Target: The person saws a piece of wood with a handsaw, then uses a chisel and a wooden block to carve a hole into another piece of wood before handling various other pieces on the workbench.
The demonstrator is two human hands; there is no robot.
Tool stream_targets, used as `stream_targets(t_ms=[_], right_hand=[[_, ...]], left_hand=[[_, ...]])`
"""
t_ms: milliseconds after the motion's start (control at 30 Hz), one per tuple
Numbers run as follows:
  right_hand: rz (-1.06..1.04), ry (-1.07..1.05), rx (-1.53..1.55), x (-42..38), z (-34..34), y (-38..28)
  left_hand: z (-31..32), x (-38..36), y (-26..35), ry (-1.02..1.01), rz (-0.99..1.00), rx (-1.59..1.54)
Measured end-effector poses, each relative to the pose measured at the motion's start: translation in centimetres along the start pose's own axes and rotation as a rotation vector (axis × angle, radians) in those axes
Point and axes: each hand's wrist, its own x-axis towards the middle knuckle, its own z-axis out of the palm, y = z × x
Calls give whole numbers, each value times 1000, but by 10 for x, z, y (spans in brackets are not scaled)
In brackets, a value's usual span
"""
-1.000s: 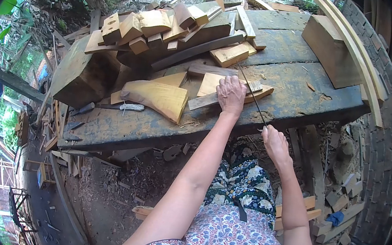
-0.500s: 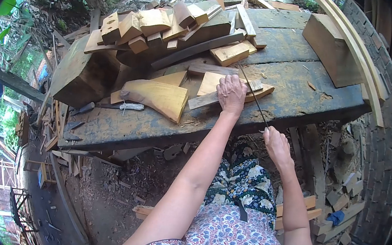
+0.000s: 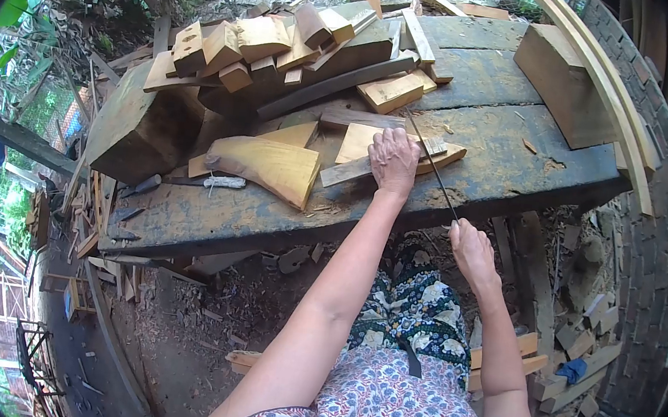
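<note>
My left hand [image 3: 393, 162] is closed over a narrow wooden strip [image 3: 345, 172] and presses it down on the workbench. A pale board [image 3: 354, 143] lies under the strip. My right hand [image 3: 473, 253] is closed around the near end of a thin dark saw [image 3: 440, 176], seen almost edge-on; its handle is hidden in the fingers. The saw's blade crosses the strip just right of my left hand, near the strip's far end [image 3: 436, 147]. Whether the blade has cut into the wood cannot be made out.
The dark workbench [image 3: 497, 153] carries sawdust. A curved yellow board [image 3: 261, 163] lies left of my left hand, beside a knife-like tool [image 3: 143, 186]. Wood offcuts [image 3: 263, 38] are piled at the back. A large block [image 3: 566, 87] and long slats [image 3: 605, 75] stand right.
My right hand and the saw have shifted very slightly towards me. My left hand and the wooden strip stay where they were.
</note>
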Motion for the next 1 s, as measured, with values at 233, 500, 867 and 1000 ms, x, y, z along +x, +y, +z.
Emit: stream_targets(t_ms=[233, 500, 867, 1000], right_hand=[[-23, 20, -2, 4, -2, -5], [6, -10, 4, 0, -2, -2], [-3, -10, 0, -4, -1, 1], [0, -22, 1, -1, -4, -3]], left_hand=[[3, -1, -2, 73, 49, 31], [3, -1, -1, 29, 25, 29], [-1, 0, 0, 24, 11, 9], [-1, 0, 0, 13, 5, 7]])
